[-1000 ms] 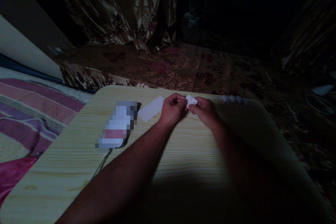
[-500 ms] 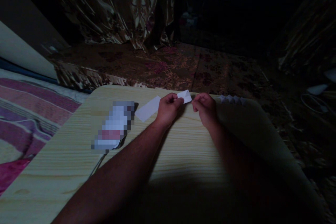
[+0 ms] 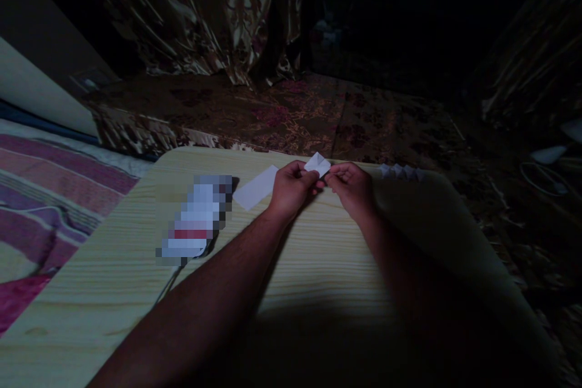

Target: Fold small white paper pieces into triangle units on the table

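Observation:
A small piece of white folded paper (image 3: 317, 163), with crease lines across it and a pointed top, is held above the far part of the table. My left hand (image 3: 292, 187) pinches it from the left, thumb on its near face. At its right corner, the closed fingers of my right hand (image 3: 352, 187) grip the edge. Just left of my left hand lies a flat white paper strip (image 3: 255, 188), its right end hidden behind that hand. Several small folded paper pieces (image 3: 402, 172) stand in a row to the right of my right hand.
A blurred-out phone-like device (image 3: 195, 218) with a cable lies on the left of the pale wooden table (image 3: 318, 267). Beyond the far edge is a patterned cloth (image 3: 282, 112) under curtains (image 3: 227, 18). A striped bedcover (image 3: 45, 188) is at the left.
My right hand has moved left and closed on the paper's right corner, where it was apart before. The folded paper has turned so its point faces up.

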Tool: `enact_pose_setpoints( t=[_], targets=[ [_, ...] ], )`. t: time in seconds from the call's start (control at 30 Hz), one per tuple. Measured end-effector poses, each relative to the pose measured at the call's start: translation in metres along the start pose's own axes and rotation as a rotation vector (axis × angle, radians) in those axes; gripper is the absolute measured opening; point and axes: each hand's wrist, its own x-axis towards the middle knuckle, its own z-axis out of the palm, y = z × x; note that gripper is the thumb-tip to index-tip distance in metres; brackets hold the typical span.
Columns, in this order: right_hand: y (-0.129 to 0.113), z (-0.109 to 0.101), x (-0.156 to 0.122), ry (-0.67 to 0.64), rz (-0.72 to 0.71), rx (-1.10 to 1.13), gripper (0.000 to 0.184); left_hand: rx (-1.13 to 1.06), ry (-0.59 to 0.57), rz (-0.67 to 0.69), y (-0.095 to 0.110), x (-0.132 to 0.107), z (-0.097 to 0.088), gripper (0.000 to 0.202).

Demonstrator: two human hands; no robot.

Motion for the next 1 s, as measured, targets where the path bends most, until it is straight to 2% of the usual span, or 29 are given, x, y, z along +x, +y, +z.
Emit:
enact_pose_setpoints(
  t=[0.17,0.37,0.67,1.0],
  targets=[
    [-0.001,0.000,0.000,0.013,-0.020,-0.056,0.017,0.146,-0.068,0.028,0.000,-0.003,-0.001,0.018],
    [-0.003,0.000,-0.003,0.021,-0.079,-0.141,0.009,0.258,-0.077,0.033,0.001,-0.006,-0.001,0.019],
    [-0.009,-0.001,-0.007,-0.035,-0.258,-0.241,0.006,0.152,-0.084,0.006,-0.001,-0.002,-0.002,0.016],
    [-0.010,-0.002,-0.008,-0.071,-0.316,-0.271,0.010,0.131,-0.088,-0.007,-0.001,0.000,-0.003,0.014]
  ],
)
